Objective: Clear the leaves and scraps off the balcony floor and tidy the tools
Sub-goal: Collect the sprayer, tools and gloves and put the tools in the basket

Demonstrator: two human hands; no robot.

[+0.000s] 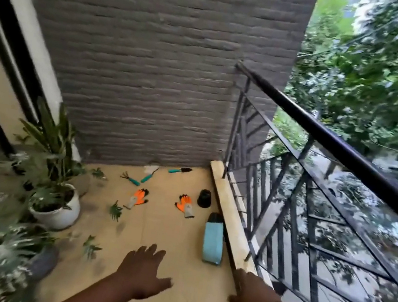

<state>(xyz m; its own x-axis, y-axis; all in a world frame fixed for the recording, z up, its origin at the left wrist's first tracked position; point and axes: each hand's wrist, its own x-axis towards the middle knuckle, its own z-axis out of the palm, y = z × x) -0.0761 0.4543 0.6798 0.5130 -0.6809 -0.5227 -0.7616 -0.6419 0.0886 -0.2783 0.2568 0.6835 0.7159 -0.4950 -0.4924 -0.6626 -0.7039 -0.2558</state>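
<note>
Both your hands hold nothing: your left hand (144, 270) reaches out over the tan floor (174, 237) with fingers spread, and your right hand (252, 298) hangs palm-down, fingers relaxed, over the pale curb (225, 206) at the foot of the railing (324, 133).

Along the left edge stand potted plants, among them one in a white pot (59, 212). Leaf scraps lie loose on the tiles: one near the wall (98, 173), one mid-floor (115, 211), and one closest to you (91, 247), just left of and beyond your left hand. Farther back, by the grey brick wall (153, 66), three teal-handled tools are scattered: a small rake (130, 179), a trowel with a pale blade (150, 173) and a dark-bladed trowel (180, 170). Two orange gloves, one on the left (138, 198) and one on the right (184, 206), lie apart in the middle. A small black pot (204, 198) sits near the curb, and a blue bag (213, 242) lies alongside it, closer to you.

Judging from the untouched litter, the clearing has barely begun, or not at all. The likely next move is to bend to the nearest leaf scrap and pinch it up; the thin fronds call for fingertips low to the tile. The view is motion-blurred, so finer detail cannot be told.
</note>
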